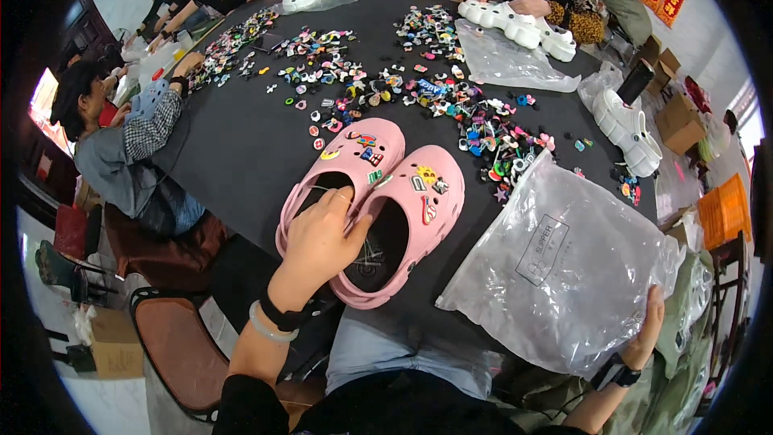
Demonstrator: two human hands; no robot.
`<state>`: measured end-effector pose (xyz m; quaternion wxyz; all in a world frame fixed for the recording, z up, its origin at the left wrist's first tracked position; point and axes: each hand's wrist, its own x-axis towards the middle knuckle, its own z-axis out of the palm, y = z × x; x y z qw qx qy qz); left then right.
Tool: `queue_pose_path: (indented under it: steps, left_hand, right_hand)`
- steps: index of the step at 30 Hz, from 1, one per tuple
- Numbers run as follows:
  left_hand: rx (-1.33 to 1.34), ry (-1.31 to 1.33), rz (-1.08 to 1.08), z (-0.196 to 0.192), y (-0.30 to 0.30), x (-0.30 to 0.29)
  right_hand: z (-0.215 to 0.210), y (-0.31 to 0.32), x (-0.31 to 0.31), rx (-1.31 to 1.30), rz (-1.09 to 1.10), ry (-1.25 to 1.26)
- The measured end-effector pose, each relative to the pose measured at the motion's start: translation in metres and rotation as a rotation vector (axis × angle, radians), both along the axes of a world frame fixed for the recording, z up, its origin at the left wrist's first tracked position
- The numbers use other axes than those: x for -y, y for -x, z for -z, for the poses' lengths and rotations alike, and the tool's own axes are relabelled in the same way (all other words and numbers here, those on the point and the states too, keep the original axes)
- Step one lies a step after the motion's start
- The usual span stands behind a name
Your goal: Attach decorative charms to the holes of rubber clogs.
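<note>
A pair of pink clogs (441, 181) with colourful charms on their toes stands at the table's near edge, toes pointing away from me. My left hand (320, 234) grips their adjoining inner sides, fingers in the left clog and thumb by the right clog's opening. The fingertips are partly hidden inside. To the right, a clear zip plastic bag (592, 274) with a printed panel lies partly on the table. Its lower right edge is in my right hand (644, 330), which is closed on the film; most of those fingers are out of sight behind it.
Loose shoe charms (503, 133) lie in heaps across the black table (233, 141). White clogs (626, 133) stand at the right edge, more white clogs (515, 26) at the far side. Several people work around the table. A brown chair (177, 346) is at my left.
</note>
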<state>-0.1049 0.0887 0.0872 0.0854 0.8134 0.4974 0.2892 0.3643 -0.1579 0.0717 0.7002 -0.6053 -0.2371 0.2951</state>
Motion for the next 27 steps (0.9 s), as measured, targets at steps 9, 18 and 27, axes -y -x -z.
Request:
queue_pose_path:
  steps: [9, 18, 27]
  left_hand:
    - [0.169, 0.035, -0.017, -0.008, 0.073, 0.056]
    - [0.129, 0.033, -0.057, 0.047, 0.117, 0.079]
    - [0.373, 0.583, -0.317, 0.229, 0.180, 0.090]
  right_hand:
    - [0.038, -0.039, 0.040, 0.285, 0.125, 0.181]
    - [0.007, -0.015, 0.007, 1.464, 0.616, 0.889]
    - [-0.057, 0.244, -0.118, 1.471, -0.862, -0.124]
